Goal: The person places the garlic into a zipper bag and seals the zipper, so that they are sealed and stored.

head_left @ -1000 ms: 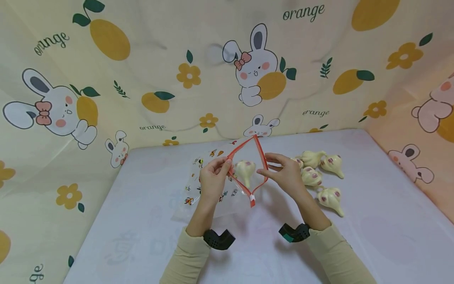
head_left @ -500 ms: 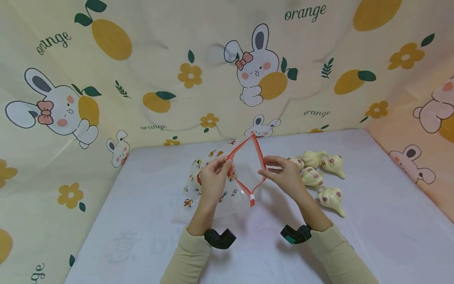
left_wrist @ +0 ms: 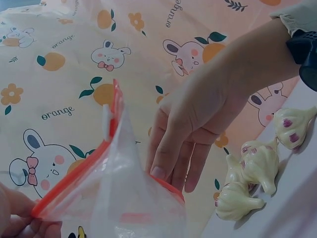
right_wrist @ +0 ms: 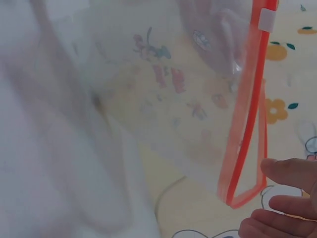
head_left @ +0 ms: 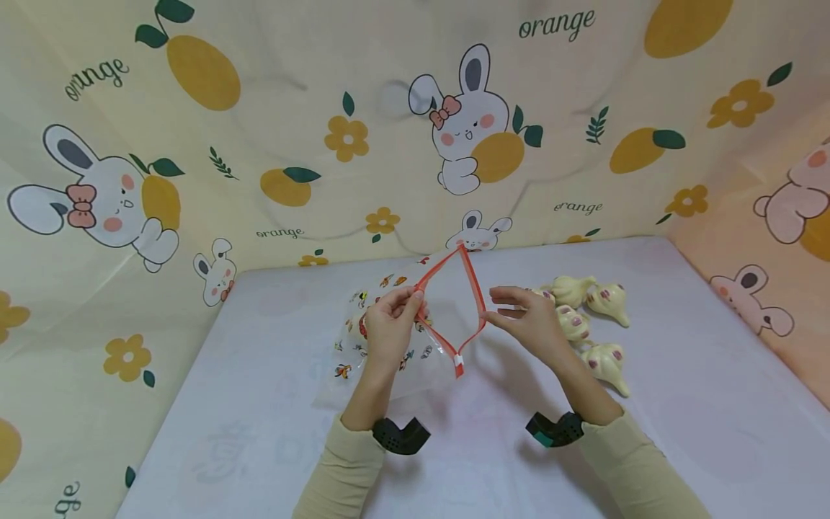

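A clear zip bag (head_left: 382,367) with small coloured prints lies toward the left, its red-edged mouth (head_left: 473,281) spread wide. My left hand (head_left: 391,321) pinches the near-left rim of that mouth between thumb and fingers. At the opposite rim is my right hand (head_left: 528,321), its fingers extended and its thumb tip right at the red strip. In the right wrist view, the fingers (right_wrist: 282,218) lie apart from the thumb, with nothing between them. A white slider (head_left: 458,360) sits at the lower corner of the mouth. Behind the right hand are several garlic bulbs (head_left: 608,303).
A white-covered table (head_left: 259,432) holds everything. Cloth (head_left: 389,108) printed with rabbits and oranges rises behind it and on both sides. One garlic bulb (head_left: 605,364) lies nearer than the rest, beside the right forearm. Each wrist wears a black camera mount (head_left: 400,436).
A garlic bulb seen within the bag's mouth a second ago has gone from the opening, leftward into the bag. My right hand has shifted slightly right, loosening from the rim; my left stays put.
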Demonstrator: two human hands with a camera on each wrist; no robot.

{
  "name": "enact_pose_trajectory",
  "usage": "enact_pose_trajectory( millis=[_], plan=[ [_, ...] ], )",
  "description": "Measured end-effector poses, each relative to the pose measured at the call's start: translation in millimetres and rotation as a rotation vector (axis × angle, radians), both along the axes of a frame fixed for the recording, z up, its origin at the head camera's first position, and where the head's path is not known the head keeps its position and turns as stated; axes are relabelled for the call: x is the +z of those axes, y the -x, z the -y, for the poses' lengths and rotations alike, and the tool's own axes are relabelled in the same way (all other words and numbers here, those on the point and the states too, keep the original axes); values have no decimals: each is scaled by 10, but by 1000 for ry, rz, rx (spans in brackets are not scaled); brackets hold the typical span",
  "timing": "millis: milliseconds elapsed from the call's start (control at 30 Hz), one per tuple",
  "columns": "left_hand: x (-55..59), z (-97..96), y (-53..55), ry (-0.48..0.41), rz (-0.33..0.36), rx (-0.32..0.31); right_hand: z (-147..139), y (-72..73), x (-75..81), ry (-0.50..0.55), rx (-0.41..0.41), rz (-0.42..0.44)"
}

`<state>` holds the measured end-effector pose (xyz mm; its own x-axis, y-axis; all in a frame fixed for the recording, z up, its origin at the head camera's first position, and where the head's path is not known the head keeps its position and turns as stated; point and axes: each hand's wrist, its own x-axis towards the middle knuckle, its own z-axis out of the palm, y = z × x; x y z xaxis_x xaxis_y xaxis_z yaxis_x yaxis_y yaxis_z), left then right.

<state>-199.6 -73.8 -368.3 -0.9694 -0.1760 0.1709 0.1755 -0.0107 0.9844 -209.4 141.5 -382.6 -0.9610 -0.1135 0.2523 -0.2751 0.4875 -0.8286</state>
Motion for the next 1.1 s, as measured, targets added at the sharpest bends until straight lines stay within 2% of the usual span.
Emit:
enact_pose_trajectory(
  millis=[167, 433, 600, 667, 833, 1100],
  plan=[
    [5, 4, -3, 19, 5, 8, -65, -9, 9, -23, -5, -29],
    [7, 6, 4, 19, 19, 14, -217, -47, 41, -75, 0, -12],
    [2, 10, 8, 12, 26, 15, -333, -88, 66, -86, 4, 87],
    [6, 8, 7, 9, 32, 15, -380, -97, 70, -91, 7, 94],
    [12, 7, 7, 10, 37, 16, -465, -97, 74, -97, 19, 1],
    [14, 10, -2, 6, 39, 10, -610, -123, 94, -89, 44, -5]
  ],
)
